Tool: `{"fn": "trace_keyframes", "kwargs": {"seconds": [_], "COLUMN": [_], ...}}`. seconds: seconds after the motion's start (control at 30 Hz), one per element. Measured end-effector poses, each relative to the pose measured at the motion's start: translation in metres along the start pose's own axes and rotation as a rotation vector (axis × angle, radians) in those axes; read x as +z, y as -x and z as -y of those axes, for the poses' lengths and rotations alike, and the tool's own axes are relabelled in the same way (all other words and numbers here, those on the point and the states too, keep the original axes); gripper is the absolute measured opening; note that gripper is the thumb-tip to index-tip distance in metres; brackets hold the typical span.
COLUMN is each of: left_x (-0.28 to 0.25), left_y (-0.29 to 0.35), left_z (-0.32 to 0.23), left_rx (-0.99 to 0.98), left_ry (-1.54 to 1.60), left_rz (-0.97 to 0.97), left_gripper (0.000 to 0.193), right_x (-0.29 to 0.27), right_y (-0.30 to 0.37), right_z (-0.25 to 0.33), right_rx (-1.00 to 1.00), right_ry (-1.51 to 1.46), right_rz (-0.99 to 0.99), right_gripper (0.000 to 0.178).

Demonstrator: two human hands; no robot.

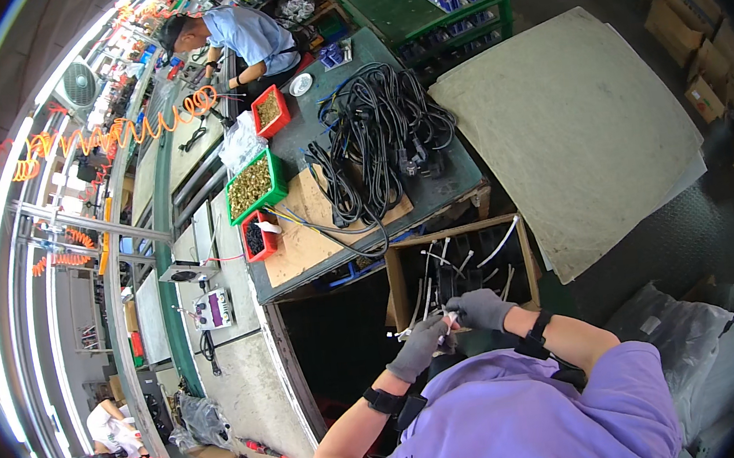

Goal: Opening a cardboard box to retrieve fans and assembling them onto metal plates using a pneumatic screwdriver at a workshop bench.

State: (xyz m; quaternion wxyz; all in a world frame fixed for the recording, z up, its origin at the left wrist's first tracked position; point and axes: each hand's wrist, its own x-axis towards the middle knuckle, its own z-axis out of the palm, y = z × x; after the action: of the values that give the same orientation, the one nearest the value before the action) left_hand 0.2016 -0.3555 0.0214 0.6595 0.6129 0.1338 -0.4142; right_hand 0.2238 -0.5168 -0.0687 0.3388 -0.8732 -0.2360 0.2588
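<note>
My two grey-gloved hands meet over the near edge of an open cardboard box (397,281). My left hand (419,348) has its fingers closed, and the bare fingertips of the glove show. Against it, my right hand (483,310) pinches at a small white piece (453,316), too small and covered to name. Which hand has the firmer hold on it is hidden. Inside the box are black parts (452,281) with several white leads (499,243) sticking up, some with white ends leaning out by my left hand.
Ahead is a bench (458,180) with a pile of black power cords (375,131), a green bin (255,187) of brass-coloured pieces and red bins (270,112). Large grey sheets (578,129) lie to the right. Plastic-wrapped goods (673,332) stand at right. A co-worker (243,42) works at the far left.
</note>
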Motion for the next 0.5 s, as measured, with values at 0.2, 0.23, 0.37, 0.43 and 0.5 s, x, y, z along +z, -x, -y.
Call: {"fn": "trace_keyframes", "kwargs": {"seconds": [0.2, 0.23, 0.37, 0.43, 0.5], "left_x": [-0.016, -0.022, -0.042, -0.042, -0.036], "left_y": [-0.003, -0.004, 0.018, 0.034, 0.049], "left_z": [0.003, 0.0, -0.016, -0.026, -0.039], "left_rx": [-0.078, -0.035, 0.137, 0.177, 0.323], "left_ry": [-0.35, -0.634, -0.12, -0.094, -0.196], "left_rz": [-0.18, -0.274, -0.311, -0.3, -0.27], "left_gripper": [0.023, 0.022, 0.019, 0.019, 0.02], "right_x": [-0.004, -0.009, -0.026, -0.033, -0.038], "right_y": [0.012, 0.014, 0.03, 0.034, 0.042], "right_z": [-0.001, -0.004, -0.032, -0.049, -0.061], "right_rx": [0.025, 0.082, 0.196, 0.269, 0.396], "right_ry": [0.125, 0.156, -0.034, -0.215, -0.192], "right_rz": [-0.018, -0.031, -0.36, -0.506, -0.54], "right_gripper": [0.019, 0.02, 0.019, 0.021, 0.024]}}
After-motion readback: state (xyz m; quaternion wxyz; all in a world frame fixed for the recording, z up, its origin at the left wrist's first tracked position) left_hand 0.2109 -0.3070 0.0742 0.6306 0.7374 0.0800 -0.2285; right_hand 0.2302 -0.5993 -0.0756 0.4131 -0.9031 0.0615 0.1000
